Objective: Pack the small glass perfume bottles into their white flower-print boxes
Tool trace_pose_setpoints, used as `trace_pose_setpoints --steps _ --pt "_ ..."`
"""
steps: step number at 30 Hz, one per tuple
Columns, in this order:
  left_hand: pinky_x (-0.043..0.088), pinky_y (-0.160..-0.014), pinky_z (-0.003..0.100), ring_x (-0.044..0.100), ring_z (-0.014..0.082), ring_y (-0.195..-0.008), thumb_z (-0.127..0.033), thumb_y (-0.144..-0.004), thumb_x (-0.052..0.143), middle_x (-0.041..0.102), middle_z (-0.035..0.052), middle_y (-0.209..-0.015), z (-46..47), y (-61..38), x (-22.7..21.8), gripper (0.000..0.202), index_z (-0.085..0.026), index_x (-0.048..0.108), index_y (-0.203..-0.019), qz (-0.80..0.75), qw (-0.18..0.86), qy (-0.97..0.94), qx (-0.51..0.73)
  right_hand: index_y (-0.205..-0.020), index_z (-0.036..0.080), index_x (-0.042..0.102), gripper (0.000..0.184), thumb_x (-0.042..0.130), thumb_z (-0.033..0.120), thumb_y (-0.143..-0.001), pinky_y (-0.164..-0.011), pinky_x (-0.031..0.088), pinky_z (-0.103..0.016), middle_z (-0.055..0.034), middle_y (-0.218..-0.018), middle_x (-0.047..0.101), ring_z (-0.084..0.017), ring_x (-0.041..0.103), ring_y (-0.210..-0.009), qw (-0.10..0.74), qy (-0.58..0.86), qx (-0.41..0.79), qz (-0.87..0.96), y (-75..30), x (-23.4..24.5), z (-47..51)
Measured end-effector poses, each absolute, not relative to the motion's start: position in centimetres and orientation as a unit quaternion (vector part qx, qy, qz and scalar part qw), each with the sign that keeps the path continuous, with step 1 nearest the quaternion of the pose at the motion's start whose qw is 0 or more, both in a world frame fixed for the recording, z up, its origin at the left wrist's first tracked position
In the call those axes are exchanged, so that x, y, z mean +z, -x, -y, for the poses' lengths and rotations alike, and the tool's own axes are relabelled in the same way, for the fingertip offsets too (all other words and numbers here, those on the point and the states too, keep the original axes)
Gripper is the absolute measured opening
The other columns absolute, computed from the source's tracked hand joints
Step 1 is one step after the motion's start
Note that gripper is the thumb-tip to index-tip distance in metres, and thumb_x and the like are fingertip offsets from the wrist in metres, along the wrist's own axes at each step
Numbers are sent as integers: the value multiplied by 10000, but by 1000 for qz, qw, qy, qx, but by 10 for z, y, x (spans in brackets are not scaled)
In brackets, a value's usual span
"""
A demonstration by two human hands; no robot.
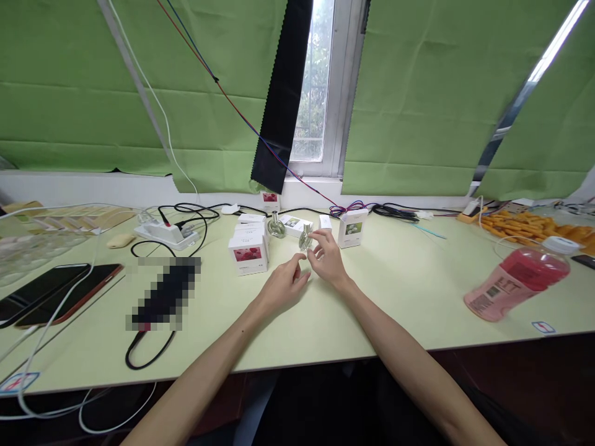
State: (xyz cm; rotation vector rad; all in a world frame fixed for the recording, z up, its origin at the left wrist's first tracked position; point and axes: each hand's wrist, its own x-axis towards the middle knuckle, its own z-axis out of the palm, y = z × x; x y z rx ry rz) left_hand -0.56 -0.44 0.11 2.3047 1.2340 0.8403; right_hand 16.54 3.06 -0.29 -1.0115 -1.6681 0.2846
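hands at one small glass bottle (pixel 305 239), with one more bottle just beyond.
our right hand (pixel 326 257) has its fingers bent around the near side of that first bottle, though we cannot tell whether they grip it; our left hand (pixel 284 279) is loosely curled, thumb and forefinger a little apart, near the bottle's base. left of the grip and farther from us stands the second glass bottle (pixel 276 227), beside a row of white boxes (pixel 250 263) with red pictures, too overlapped for us to count. behind the grip lies one flat box (pixel 290 222); to its right, one upright box (pixel 352 238) with a green picture. well right, we see one pink drink bottle (pixel 515 282); well left, two phones (pixel 41 286).
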Motion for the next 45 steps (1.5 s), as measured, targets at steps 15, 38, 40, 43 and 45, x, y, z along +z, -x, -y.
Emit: trace_pose_setpoints --steps 15,38,40,43,45 --pt "318 -579 277 499 160 -604 -349 -937 515 533 -29 -686 10 4 8 202 -232 578 -1088 -446 191 -827 283 -1413 232 582 542 632 216 -874 -859 623 -425 -182 -1591 383 -118 693 -652 446 492 175 727 -168 -19 -41" --pt "320 -584 297 492 155 -635 -330 -941 485 589 6 -776 9 4 4 166 -213 591 -891 -437 170 -845 257 -1572 274 395 746 652 218 -875 -922 586 -462 -194 -1689 165 -102 630 -611 401 505 228 730 -166 -25 -41" --pt "328 -594 299 497 154 -645 -315 -938 479 594 9 -786 8 4 5 162 -210 583 -872 -431 172 -848 256 -1568 278 403 740 654 229 -874 -928 579 -470 -193 -1683 190 -96 608 -592 390 516 225 729 -164 -26 -41" --pt "331 -602 302 493 153 -645 -300 -934 473 586 7 -783 7 4 4 157 -208 563 -842 -426 171 -852 253 -1568 281 403 723 642 254 -886 -956 563 -488 -181 -1679 213 -95 592 -585 380 522 216 732 -162 -27 -42" --pt "326 -599 304 487 154 -640 -303 -933 472 570 5 -764 7 4 4 165 -210 539 -814 -427 168 -852 251 -1569 286 400 716 633 267 -892 -958 562 -492 -164 -1686 203 -112 615 -621 374 525 212 734 -162 -26 -43"
